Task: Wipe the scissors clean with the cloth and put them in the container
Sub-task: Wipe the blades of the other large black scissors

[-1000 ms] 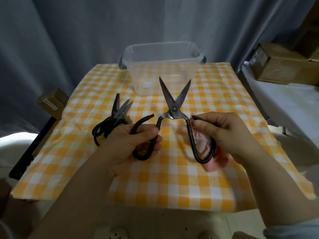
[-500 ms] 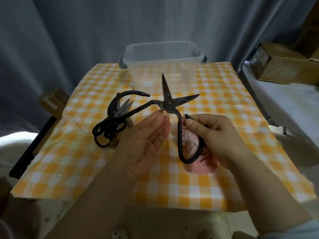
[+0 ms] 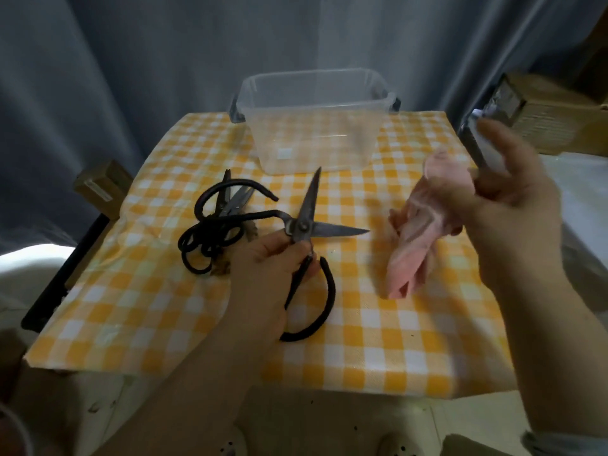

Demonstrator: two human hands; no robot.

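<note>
A yellow-and-white checked surface point(image 3: 394, 340) is standing before a grey curtain point(image 3: 148, 67), with cardboard boxes point(image 3: 552, 120) sitting off to the right. A clear plastic container point(image 3: 312, 133) is standing at the far edge, and a tangle of other black scissors point(image 3: 210, 238) is lying left of centre. The left hand point(image 3: 266, 268) is gripping the open scissors point(image 3: 307, 222) just below the pivot. The right hand point(image 3: 513, 205), blurred, is pinching the pink cloth point(image 3: 414, 238) aloft, apart from the blades, with its other fingers spreading.
</note>
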